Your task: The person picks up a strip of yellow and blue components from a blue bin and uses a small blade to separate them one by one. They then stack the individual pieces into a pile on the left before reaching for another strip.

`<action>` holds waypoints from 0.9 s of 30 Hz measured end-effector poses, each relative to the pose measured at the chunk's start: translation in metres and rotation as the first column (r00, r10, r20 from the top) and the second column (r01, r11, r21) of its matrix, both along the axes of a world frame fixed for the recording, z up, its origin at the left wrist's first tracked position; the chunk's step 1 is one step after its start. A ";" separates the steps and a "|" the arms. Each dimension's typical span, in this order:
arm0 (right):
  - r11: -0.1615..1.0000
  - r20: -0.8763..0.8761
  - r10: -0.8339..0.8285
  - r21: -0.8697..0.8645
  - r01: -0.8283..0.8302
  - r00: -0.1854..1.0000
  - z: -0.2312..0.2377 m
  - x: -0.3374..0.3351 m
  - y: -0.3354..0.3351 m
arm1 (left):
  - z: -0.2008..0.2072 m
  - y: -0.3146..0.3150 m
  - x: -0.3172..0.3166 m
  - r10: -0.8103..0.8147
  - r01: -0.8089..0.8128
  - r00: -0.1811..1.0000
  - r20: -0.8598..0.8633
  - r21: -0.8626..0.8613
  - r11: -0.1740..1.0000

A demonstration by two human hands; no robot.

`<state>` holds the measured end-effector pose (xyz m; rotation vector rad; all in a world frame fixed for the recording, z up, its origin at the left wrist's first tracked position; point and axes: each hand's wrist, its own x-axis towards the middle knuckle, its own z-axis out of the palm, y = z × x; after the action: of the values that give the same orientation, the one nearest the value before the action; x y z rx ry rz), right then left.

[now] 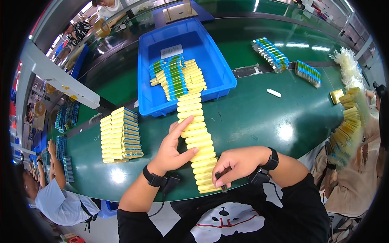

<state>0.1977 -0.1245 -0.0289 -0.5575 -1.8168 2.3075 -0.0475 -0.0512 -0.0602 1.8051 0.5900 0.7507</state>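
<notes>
A long row of yellow, round-ended strips (198,141) runs from the blue tray to the table's front edge, packed side by side. My left hand (172,150) rests against the row's left side, its index finger and thumb spread apart over the strips. At the row's near right end, my right hand (239,164) pinches a small dark, flat piece (221,183), whose kind I cannot make out. This piece is close to the nearest yellow strips; whether it touches them is unclear.
In the blue tray (146,97) lie blue-green packs (175,77) and more yellow strips. A stack of yellow-ended packs (121,135) stands left. To the right are blue-green bundles (270,54), a loose white piece (274,93) and a co-worker with yellow bundles (346,129). A metal post (60,77) stands left.
</notes>
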 end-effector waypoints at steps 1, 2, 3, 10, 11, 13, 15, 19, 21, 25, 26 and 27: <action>0.999 0.011 -0.039 0.013 0.039 0.999 -0.004 0.001 0.001 | 0.001 0.002 0.000 -0.002 0.002 1.000 0.000 -0.002 1.000; 0.997 0.022 -0.078 0.028 0.077 0.997 -0.007 0.003 0.001 | 0.002 0.004 0.001 0.049 -0.031 0.991 -0.128 0.135 0.990; 0.995 0.041 -0.103 0.022 0.102 0.994 -0.009 0.004 0.001 | 0.002 0.005 0.002 0.114 -0.045 0.963 -0.244 0.272 0.961; 0.998 0.242 -0.014 -0.055 0.028 0.970 -0.007 0.010 0.015 | -0.006 0.005 0.001 0.249 -0.075 0.861 -0.444 0.374 0.924; 0.998 0.244 -0.011 -0.056 0.025 0.970 -0.007 0.011 0.017 | -0.007 0.006 0.000 0.253 -0.087 0.864 -0.434 0.367 0.926; 0.975 0.272 0.221 -0.096 -0.202 0.936 -0.010 0.017 0.020 | -0.008 0.007 -0.001 0.259 -0.104 0.869 -0.421 0.357 0.928; 0.992 0.220 0.119 -0.065 -0.107 0.968 -0.012 0.023 0.019 | -0.007 0.008 0.000 0.242 -0.119 0.877 -0.414 0.301 0.946; 0.790 -0.064 -0.603 0.098 0.606 0.796 -0.012 0.012 0.023 | -0.008 0.009 -0.001 0.257 -0.134 0.881 -0.398 0.311 0.941; 0.650 -0.171 -0.722 0.165 0.742 0.670 -0.030 0.005 0.031 | -0.007 0.010 0.001 0.241 -0.119 0.888 -0.392 0.312 0.943; 0.329 -0.337 -0.653 0.680 0.655 0.679 -0.039 -0.014 0.042 | -0.011 0.010 -0.001 0.241 -0.119 0.883 -0.402 0.304 0.945; 0.288 -0.327 -0.620 0.751 0.594 0.713 -0.039 -0.018 0.044 | -0.011 0.010 -0.002 0.241 -0.119 0.884 -0.401 0.306 0.945; 0.269 -0.315 -0.633 0.768 0.582 0.707 -0.038 -0.021 0.045 | -0.011 0.010 -0.002 0.242 -0.119 0.884 -0.400 0.308 0.944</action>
<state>0.1766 -0.0800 -0.0667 -0.9111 -1.9371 0.7360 -0.0492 -0.0409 -0.0711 2.2225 1.0020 0.5724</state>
